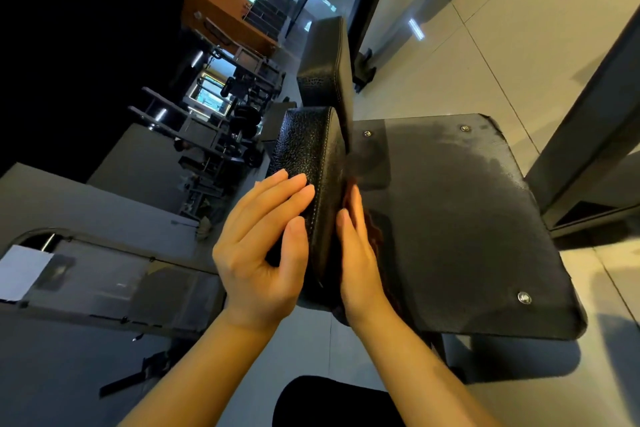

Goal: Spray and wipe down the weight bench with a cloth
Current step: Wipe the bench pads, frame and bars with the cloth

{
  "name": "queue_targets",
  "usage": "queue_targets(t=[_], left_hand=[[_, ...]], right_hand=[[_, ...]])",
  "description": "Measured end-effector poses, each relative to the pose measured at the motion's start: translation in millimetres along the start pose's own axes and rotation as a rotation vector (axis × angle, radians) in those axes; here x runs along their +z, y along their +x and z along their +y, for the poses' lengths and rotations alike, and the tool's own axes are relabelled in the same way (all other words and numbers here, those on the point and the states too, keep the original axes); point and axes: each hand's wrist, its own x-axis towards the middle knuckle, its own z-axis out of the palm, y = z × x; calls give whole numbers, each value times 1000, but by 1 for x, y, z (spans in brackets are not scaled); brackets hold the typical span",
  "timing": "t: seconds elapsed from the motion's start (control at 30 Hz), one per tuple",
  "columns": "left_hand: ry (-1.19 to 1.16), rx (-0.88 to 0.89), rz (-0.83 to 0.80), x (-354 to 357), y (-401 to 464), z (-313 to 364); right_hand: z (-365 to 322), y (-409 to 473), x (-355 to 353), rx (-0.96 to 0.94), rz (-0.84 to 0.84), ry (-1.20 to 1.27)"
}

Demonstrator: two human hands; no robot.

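Two hands flank the black textured-leather bench pad (311, 156), long axis 12-to-6: left hand (263, 246) loosely curled, steadying its outer face, right hand (360, 253) flat at 3 o'clock, pressing a dark reddish cloth (375, 229) there.

Two bare hands raised side by side, palms turned toward each other.

Left hand (263, 246): fingers straight and close together, pointing far and right, thumb bent inward across the palm, forearm running back to the near left. Right hand (358, 253): flat and edge-on, fingers extended and pressed together, thumb side up, wrist straight, forearm angling to the near right.
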Motion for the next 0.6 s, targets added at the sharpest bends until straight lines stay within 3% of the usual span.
queue_targets(t=[0.17, 0.27, 0.4, 0.57, 0.6], left_hand=[[-1, -27, 0, 0, 1, 4], [-12, -40, 2, 0, 1, 5], [-77, -48, 12, -1, 0, 6], [-33, -60, 19, 1, 0, 7], [-28, -64, 19, 1, 0, 6]], right_hand=[[2, -22, -5, 262, 173, 323], [-56, -13, 7, 95, 62, 512], [-99, 24, 31, -248, -24, 134], [-43, 41, 19, -267, 26, -428], [-33, 38, 14, -176, 31, -378]])
